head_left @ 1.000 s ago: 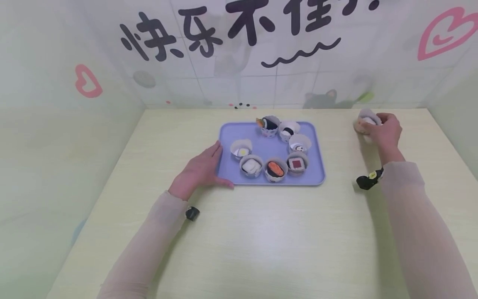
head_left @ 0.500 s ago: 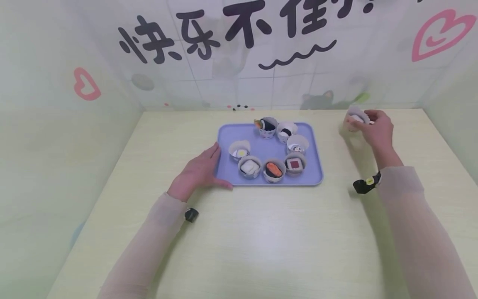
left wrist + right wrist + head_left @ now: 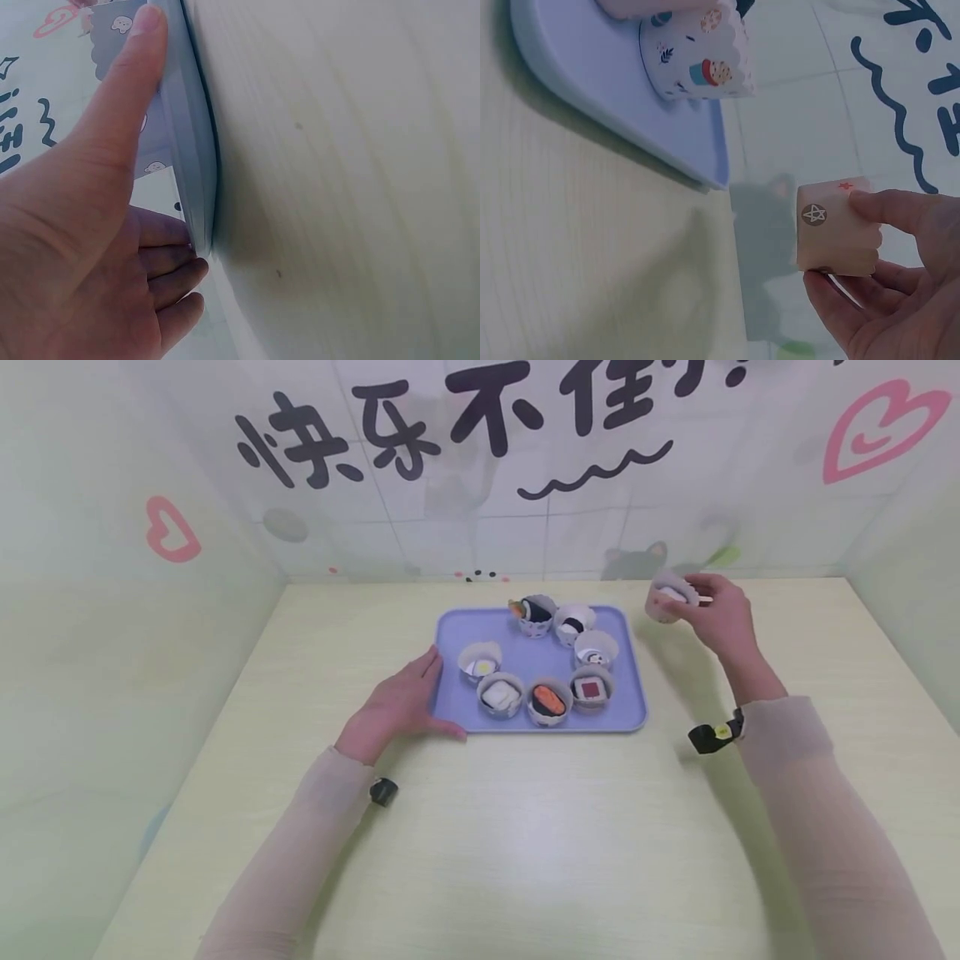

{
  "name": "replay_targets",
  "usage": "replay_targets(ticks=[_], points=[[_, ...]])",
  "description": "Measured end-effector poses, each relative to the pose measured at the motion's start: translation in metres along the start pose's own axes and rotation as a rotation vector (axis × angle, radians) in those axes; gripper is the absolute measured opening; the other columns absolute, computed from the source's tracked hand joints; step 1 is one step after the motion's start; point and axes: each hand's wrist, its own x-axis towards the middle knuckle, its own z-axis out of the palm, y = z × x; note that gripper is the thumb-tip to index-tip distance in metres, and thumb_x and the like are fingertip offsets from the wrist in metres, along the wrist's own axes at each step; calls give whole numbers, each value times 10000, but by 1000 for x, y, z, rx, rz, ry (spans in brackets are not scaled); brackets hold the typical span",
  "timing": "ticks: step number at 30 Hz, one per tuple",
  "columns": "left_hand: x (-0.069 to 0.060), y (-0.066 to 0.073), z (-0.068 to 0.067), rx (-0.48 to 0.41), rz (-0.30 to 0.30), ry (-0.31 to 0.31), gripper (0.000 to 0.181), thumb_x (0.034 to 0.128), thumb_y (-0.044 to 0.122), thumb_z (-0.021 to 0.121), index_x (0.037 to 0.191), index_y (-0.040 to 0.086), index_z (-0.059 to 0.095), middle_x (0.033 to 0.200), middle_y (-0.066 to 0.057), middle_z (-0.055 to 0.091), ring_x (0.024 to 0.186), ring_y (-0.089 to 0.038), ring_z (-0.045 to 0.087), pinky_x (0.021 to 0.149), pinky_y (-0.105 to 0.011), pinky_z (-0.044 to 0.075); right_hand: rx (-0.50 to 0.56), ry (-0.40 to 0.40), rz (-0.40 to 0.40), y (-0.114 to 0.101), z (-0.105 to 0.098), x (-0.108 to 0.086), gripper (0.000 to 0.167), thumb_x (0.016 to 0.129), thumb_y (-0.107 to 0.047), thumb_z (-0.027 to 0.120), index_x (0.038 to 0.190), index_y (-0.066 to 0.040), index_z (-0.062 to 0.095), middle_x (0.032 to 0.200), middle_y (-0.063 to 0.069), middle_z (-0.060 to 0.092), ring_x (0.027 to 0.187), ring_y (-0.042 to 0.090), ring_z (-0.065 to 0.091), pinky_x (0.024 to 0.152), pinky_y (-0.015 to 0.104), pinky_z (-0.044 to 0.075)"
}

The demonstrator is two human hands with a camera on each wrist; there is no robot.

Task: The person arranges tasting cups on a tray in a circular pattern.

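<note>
A lavender tray (image 3: 525, 656) lies on the table with several paper baking cups on it, each holding a sushi-like piece. My left hand (image 3: 393, 702) rests against the tray's left edge, fingers straight and thumb along the front rim; in the left wrist view the thumb (image 3: 124, 97) lies along the tray's side. To the right of the tray, above the table, my right hand (image 3: 723, 614) pinches a beige paper cup (image 3: 836, 229) between thumb and fingers. A whitish piece shows inside that cup in the head view; its kind is unclear.
On the tray, an orange-topped piece (image 3: 547, 700) and a square piece with a red centre (image 3: 590, 690) sit in front. A wall with black lettering (image 3: 495, 406) stands behind the table (image 3: 480, 843). Black wrist cameras hang under both forearms.
My right hand has carried the paper cup leftward from the table's far right corner, closer to the tray. The left hand stays at the tray's edge.
</note>
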Motion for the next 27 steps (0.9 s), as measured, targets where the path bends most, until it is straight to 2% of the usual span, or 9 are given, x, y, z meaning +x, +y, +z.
replay_targets(ticks=[4, 13, 21, 27], points=[[-1, 0, 0, 3, 3, 5, 1398, 649, 736, 776, 1582, -22, 60, 1685, -174, 22, 1550, -359, 146, 1236, -484, 286, -1, -29, -52, -13, 10, -4, 605, 933, -314, 691, 1428, -18, 508, 1402, 233, 559, 1181, 341, 576, 780, 161, 433], [-1, 0, 0, 4, 8, 7, 1395, 653, 732, 777, 1580, -27, 64, 1684, -179, 27, 1550, -357, 146, 1240, -478, 279, 4, -114, -114, -42, 36, -8, 560, 929, -313, 703, 1393, -38, 553, 1384, 191, 584, 1161, 351, 616, 780, 224, 483], [-1, 0, 0, 5, 7, 3, 1387, 659, 730, 775, 1580, -26, 66, 1682, -183, 34, 1550, -356, 147, 1240, -477, 276, 4, -206, -113, -68, 64, -11, 569, 934, -294, 703, 1410, -37, 528, 1423, 174, 562, 1226, 340, 596, 969, 445, 544], [-1, 0, -1, -4, 7, 4, 1394, 653, 726, 782, 1579, -29, 64, 1681, -187, 39, 1547, -363, 153, 1235, -484, 287, -36, -271, -127, -84, 88, -13, 571, 921, -289, 722, 1408, -60, 531, 1434, 151, 555, 1261, 324, 572, 1011, 472, 535]])
